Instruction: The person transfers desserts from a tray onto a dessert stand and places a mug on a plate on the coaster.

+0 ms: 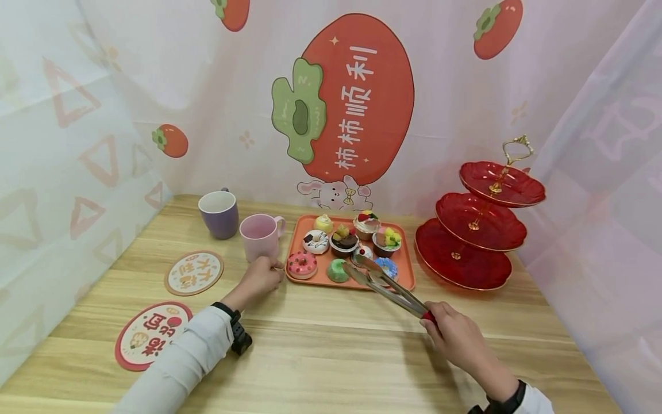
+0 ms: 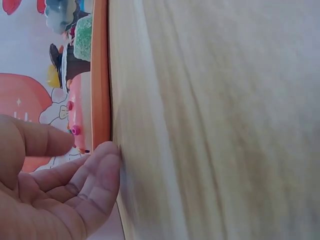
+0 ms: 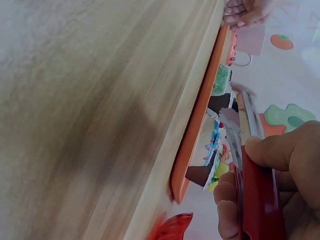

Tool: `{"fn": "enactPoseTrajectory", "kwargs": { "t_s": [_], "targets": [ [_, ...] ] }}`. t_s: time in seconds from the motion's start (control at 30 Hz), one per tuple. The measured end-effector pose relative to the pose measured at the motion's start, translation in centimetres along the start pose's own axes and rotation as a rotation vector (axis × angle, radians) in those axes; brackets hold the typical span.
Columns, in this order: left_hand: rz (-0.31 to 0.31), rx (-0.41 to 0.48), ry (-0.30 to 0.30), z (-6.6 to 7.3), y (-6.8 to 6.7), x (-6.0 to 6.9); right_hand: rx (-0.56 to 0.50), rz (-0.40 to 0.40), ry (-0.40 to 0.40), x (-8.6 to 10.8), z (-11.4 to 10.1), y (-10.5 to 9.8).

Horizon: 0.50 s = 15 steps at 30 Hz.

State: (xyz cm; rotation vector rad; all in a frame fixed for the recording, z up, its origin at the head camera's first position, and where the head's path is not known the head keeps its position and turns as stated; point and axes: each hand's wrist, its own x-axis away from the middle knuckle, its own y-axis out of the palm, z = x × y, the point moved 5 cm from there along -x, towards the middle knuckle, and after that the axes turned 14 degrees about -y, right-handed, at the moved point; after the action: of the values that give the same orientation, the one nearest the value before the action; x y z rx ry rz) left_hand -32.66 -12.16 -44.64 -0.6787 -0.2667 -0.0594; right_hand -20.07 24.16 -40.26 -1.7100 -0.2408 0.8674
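My right hand (image 1: 460, 336) grips the red handle (image 3: 262, 200) of metal tongs (image 1: 390, 290). The tongs' two arms stand apart above the front of the orange tray (image 1: 320, 282), near a small cherry-topped cake (image 1: 364, 252), a green sweet (image 1: 338, 270) and a blue doughnut (image 1: 387, 268). Whether the tips touch any of these is unclear. At the tray's front left corner is my left hand (image 1: 260, 277), beside a pink doughnut (image 1: 302, 264). In the left wrist view its fingertips (image 2: 107, 155) meet the tray's end, while the thumb (image 2: 47, 140) stays apart from them.
A pink mug (image 1: 260, 233) stands just behind my left hand, with a purple mug (image 1: 219, 215) farther left. Two round coasters (image 1: 193, 272) lie at the left. A red three-tier stand (image 1: 465, 270) is right of the tray. Several cupcakes (image 1: 343, 240) fill the tray's back.
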Motion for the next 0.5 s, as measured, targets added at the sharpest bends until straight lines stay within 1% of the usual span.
{"fn": "enactPoseTrajectory", "kwargs": {
  "t_s": [0.1,0.2,0.27,0.37,0.5],
  "targets": [
    [-0.016,0.055,-0.033,-0.14,0.27,-0.21,-0.019,-0.034,0.026,-0.21,0.01,0.30],
    [-0.032,0.094,-0.060,-0.04,0.51,-0.27,-0.029,-0.050,0.042,-0.32,0.03,0.63],
    [-0.038,0.112,-0.081,0.04,0.67,-0.34,-0.028,-0.049,0.048,-0.40,0.08,0.78],
    [-0.040,0.136,-0.096,0.10,0.79,-0.52,-0.030,-0.036,0.042,-0.65,0.10,0.83],
    [-0.021,0.135,-0.097,0.04,0.86,-0.82,-0.033,-0.024,0.037,-0.93,0.09,0.73]
  ]
}}
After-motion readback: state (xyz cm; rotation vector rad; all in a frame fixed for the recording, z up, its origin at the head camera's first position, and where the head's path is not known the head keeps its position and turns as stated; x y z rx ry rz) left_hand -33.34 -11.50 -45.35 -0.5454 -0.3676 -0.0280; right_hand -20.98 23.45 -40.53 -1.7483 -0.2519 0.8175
